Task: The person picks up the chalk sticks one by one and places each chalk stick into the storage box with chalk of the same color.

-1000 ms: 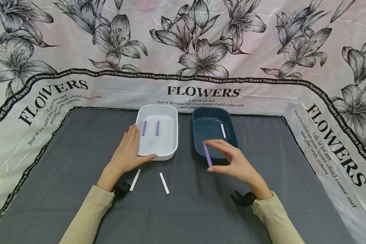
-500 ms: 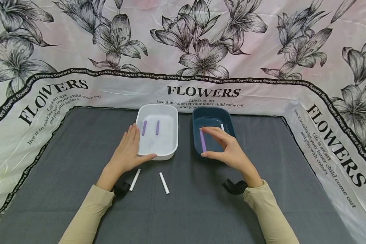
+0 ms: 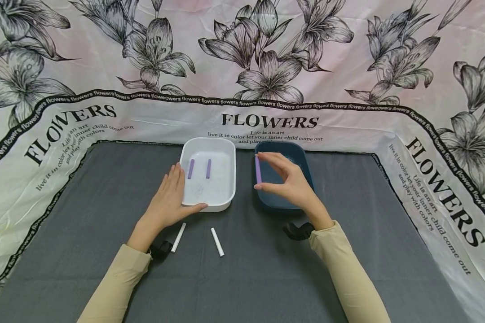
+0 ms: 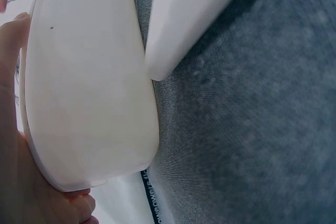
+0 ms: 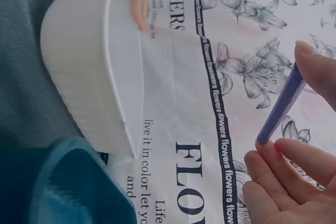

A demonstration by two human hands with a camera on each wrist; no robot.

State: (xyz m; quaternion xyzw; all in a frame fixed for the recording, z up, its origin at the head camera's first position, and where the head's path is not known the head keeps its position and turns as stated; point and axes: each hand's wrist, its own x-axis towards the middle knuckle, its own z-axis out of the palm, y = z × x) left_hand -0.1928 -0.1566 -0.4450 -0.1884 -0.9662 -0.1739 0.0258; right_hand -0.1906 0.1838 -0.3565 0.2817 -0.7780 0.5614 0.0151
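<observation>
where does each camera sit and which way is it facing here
Head: worn on the head, looking forward and down at the grey mat; shows both sleeved arms, the left hand on the white tray and the right hand pinching a purple stick.
Left wrist: low by the mat, facing the white tray's outer wall; palm and fingertips show.
Right wrist: faces leftward past the fingers holding the purple stick.
Shared: all three show the white tray; the right wrist view also catches the blue tray.

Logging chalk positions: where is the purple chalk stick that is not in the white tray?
Head view: purple chalk stick is pinched in the right hand, over the blue tray's left edge.
</observation>
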